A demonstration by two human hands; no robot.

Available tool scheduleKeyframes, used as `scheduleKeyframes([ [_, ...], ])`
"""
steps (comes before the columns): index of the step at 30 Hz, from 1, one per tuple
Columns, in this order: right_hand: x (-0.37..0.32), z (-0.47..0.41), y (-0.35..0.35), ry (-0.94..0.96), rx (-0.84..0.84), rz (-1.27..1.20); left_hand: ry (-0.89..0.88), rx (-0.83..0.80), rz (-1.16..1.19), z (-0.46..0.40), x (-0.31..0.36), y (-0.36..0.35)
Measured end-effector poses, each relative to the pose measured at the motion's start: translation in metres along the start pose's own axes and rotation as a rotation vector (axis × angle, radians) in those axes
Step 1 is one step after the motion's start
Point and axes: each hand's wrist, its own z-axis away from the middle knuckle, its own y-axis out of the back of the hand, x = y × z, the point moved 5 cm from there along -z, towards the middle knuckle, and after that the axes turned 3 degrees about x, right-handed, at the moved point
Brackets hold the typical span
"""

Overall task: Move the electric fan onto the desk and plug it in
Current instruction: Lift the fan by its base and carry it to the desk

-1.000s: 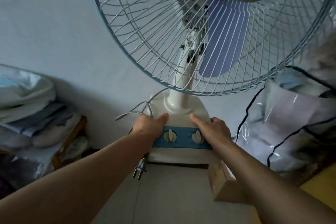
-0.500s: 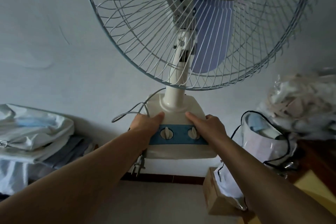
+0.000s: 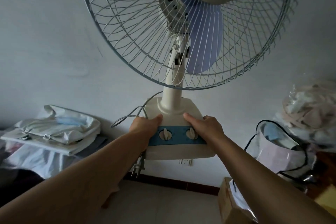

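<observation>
A person carries an electric fan in the air with both bare hands, seen from a head camera looking forward and down. The left hand grips the cream base at its 9 o'clock side, thumb laid on top; the right hand grips the 3 o'clock side the same way, fingers curled round the edge. The base hangs clear above the floor, with the wire cage and blue blades rising toward 12 o'clock. The cord loops out at 10 o'clock from the base, and the plug dangles loose beneath the left wrist. A wall socket peeks out just below the base at 6 o'clock. By my reading, the lift is done and the carry is under way; no desk is clearly in view, so setting down and plugging in remain.
</observation>
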Motion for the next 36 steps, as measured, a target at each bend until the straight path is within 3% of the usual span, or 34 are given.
scheduleKeyframes([
  [10, -0.011, 0.04, 0.01, 0.158, -0.203, 0.072, 0.099, 0.23, 0.055, 0.087, -0.022, 0.028],
  [21, -0.051, 0.122, -0.031, 0.322, -0.412, 0.127, 0.215, 0.455, 0.214, 0.175, -0.065, 0.107],
  [36, -0.088, 0.359, -0.119, 0.459, -0.724, 0.05, 0.326, 0.779, 0.3, 0.351, -0.183, 0.273],
])
